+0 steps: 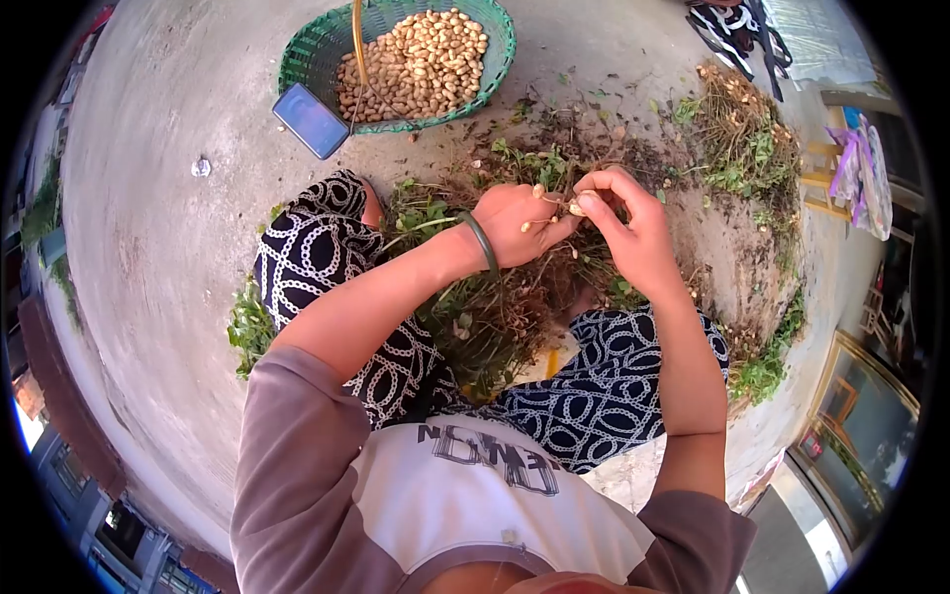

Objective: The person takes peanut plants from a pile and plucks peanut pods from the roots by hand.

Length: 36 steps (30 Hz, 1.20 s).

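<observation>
My left hand (517,224), with a dark green bangle at the wrist, is closed around the roots of a peanut plant (426,223). A few pale peanuts (538,191) dangle on thin strands beside its fingers. Close against it, my right hand (630,220) pinches a peanut (577,209) between thumb and forefinger. Uprooted peanut plants (500,327), leafy with tangled brown roots, lie between my legs below both hands. Beyond the hands stands a green woven basket (293,61), partly filled with picked peanuts (426,59).
A phone (313,121) leans on the basket's near left rim. Another heap of peanut plants (747,139) lies to the right, with soil and leaves scattered around. Farther right are a wooden stool (820,180) with a purple plastic bag (863,183) and a framed picture (856,436).
</observation>
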Each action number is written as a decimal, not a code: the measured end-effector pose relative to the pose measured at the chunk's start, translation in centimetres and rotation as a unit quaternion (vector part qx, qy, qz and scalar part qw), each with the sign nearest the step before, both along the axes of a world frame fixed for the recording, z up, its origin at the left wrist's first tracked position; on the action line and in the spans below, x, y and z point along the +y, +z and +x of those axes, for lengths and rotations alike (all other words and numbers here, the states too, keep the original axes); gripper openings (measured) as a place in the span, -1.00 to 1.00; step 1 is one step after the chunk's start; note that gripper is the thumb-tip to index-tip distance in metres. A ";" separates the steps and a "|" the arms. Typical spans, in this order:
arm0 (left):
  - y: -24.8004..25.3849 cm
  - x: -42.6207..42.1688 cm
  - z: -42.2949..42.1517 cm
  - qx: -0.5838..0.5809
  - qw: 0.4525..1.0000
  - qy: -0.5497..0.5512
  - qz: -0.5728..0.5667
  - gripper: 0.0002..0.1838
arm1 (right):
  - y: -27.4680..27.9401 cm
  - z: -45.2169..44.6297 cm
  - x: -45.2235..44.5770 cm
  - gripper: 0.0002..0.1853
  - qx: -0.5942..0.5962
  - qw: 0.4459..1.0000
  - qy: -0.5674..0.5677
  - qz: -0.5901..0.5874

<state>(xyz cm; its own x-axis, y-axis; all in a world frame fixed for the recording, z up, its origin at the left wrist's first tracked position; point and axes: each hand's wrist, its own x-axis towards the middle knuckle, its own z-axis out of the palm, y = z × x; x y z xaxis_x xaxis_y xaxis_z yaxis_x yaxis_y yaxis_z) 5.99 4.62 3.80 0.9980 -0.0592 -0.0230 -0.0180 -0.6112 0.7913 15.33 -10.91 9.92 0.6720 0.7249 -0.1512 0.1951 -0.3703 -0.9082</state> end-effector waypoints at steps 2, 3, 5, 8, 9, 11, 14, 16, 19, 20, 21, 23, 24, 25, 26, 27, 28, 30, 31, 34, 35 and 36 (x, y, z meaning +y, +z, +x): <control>0.7 0.2 0.0 0.029 0.999 -0.012 -0.001 -0.69 | -0.2 -0.1 0.2 -0.86 0.013 1.000 -0.017 0.008; 0.8 0.1 0.1 0.035 0.999 -0.015 0.010 -0.66 | -1.0 -0.3 0.2 -0.76 0.005 0.999 -0.026 0.032; 1.4 0.4 0.2 0.038 0.999 -0.014 -0.003 -0.63 | -1.1 0.1 0.0 -0.67 0.146 0.982 -0.100 0.072; 1.2 0.4 0.0 0.030 1.000 -0.008 -0.003 -0.59 | 0.0 1.7 -0.1 -0.56 0.276 0.928 -0.193 0.160; 1.1 0.5 -0.1 0.025 1.000 -0.004 0.001 -0.58 | 0.5 2.0 -0.2 -0.57 0.279 0.929 -0.180 0.167; 1.0 0.6 -0.2 0.016 1.000 0.010 -0.008 -0.58 | 1.2 1.9 0.2 -0.63 0.292 0.924 -0.170 0.178; 1.1 0.9 -0.4 0.025 0.999 0.023 -0.013 -0.59 | 1.7 0.5 0.8 -0.77 0.202 0.967 -0.110 0.108; 0.8 0.8 -0.5 0.006 1.000 0.022 -0.010 -0.61 | 1.1 -0.1 0.4 -0.83 -0.029 0.998 0.029 -0.050; -0.5 0.5 -0.7 -0.041 0.999 0.014 -0.007 -0.63 | 0.0 -0.6 0.5 -0.83 -0.001 0.998 0.040 -0.046; -0.4 0.4 -0.7 -0.035 0.999 0.016 -0.011 -0.63 | 0.0 -0.6 0.5 -0.84 0.003 0.998 0.043 -0.047; -0.3 0.4 -0.7 -0.030 0.999 0.018 -0.015 -0.63 | 0.2 -0.8 0.8 -0.85 -0.026 0.998 0.041 -0.034; 0.2 0.6 -0.8 -0.024 0.999 0.019 -0.026 -0.64 | -0.5 -1.0 0.8 -0.85 -0.038 0.999 0.032 0.000; 0.5 0.7 -0.6 -0.024 0.999 0.015 -0.033 -0.65 | -0.9 -0.8 0.6 -0.84 -0.047 0.999 0.023 0.015; 0.7 0.8 -0.5 -0.029 0.999 0.016 -0.043 -0.65 | -1.1 -0.6 0.4 -0.82 0.065 0.996 -0.004 0.053; 0.8 1.0 -0.5 -0.036 0.998 0.014 -0.056 -0.66 | -1.2 -0.1 0.2 -0.80 0.173 0.980 -0.033 0.092; 0.8 1.0 -0.3 -0.043 0.997 0.011 -0.069 -0.66 | -1.2 0.4 -0.2 -0.77 0.277 0.950 -0.064 0.131; 0.0 0.7 -0.3 -0.057 0.993 0.035 -0.096 -0.54 | -0.9 1.0 -0.6 -0.77 0.294 0.939 -0.082 0.158; -0.7 0.6 -0.5 0.025 0.984 0.036 -0.175 -0.59 | 0.2 1.8 -0.7 -0.77 0.324 0.913 -0.115 0.219; -0.3 1.0 -0.7 0.066 0.973 0.018 -0.221 -0.64 | 1.2 1.8 -0.4 -0.80 0.309 0.918 -0.151 0.197; 0.8 1.8 -0.7 0.139 0.947 0.030 -0.289 -0.65 | 1.3 2.4 -0.7 -0.78 0.333 0.908 -0.149 0.207; 2.1 1.8 -0.7 0.155 0.932 0.050 -0.324 -0.65 | 0.6 2.7 -1.3 -0.76 0.351 0.903 -0.116 0.220; 2.2 1.8 -0.7 0.176 0.918 0.065 -0.350 -0.64 | 0.2 2.6 -1.6 -0.75 0.293 0.940 -0.088 0.154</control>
<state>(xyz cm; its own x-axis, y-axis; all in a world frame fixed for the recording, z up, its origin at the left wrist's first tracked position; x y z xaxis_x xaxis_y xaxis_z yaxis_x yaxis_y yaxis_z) 5.26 6.47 6.03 0.9359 -0.0627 -0.3466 0.3506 0.0705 0.9339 17.88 -12.53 10.12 0.6529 0.6797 -0.3343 -0.4111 -0.0528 -0.9101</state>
